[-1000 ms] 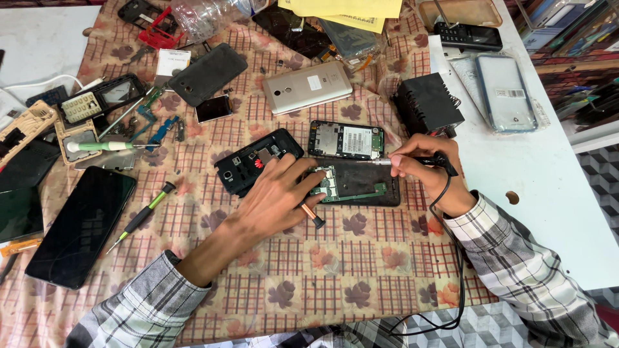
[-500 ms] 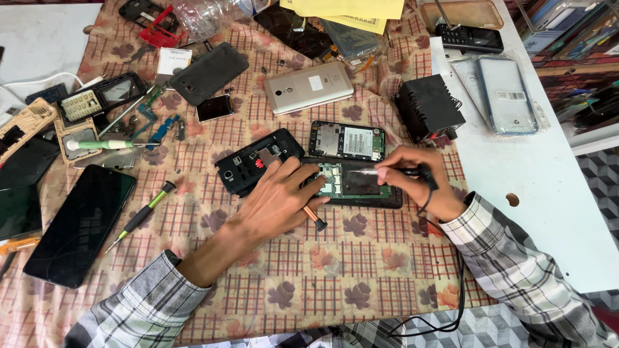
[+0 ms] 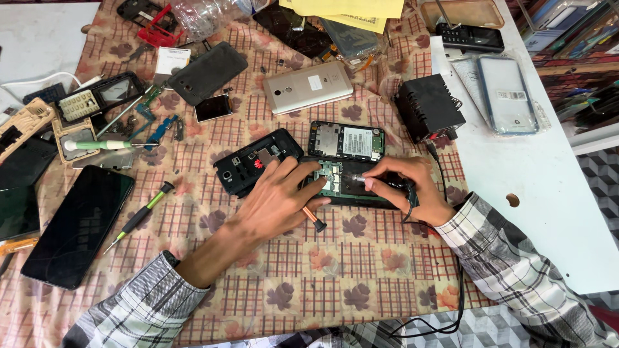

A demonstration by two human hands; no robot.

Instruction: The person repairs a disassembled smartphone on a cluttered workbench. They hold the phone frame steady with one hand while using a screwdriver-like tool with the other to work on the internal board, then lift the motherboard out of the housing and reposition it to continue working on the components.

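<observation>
While the left hand (image 3: 280,196) lies flat and spread over the near-left end of an opened phone (image 3: 351,183) at the centre of the frame, pinning it against the cloth so it cannot slide, its thumb and fingers also hold loosely a thin copper-coloured tool (image 3: 314,218) whose dark tip points toward the lower edge. Just right of it, the right hand (image 3: 406,187) is closed in a pen-like pinch around a slim dark corded tool (image 3: 393,187), tip lowered onto the exposed green circuit board; the black cord (image 3: 459,283) trails off along the sleeve to the lower edge. A grip this close to the tip appears chosen for fine control. Touching the worked phone above lies a second opened phone (image 3: 346,140) showing a pale metal shield, and to the left a black plastic phone shell (image 3: 255,161), both kept within easy reach. Farther out, a green-handled screwdriver (image 3: 138,216) and a glossy black screen panel (image 3: 77,225) lie at the left, a matte gold phone (image 3: 307,87) face down at upper centre, a boxy black power unit (image 3: 429,106) at the upper right, and clear soft phone cases (image 3: 506,93) on the bare white bench (image 3: 548,212). A checked, flower-printed cloth (image 3: 322,277) covers most of the bench, its weave probably meant to stop small screws rolling.
</observation>
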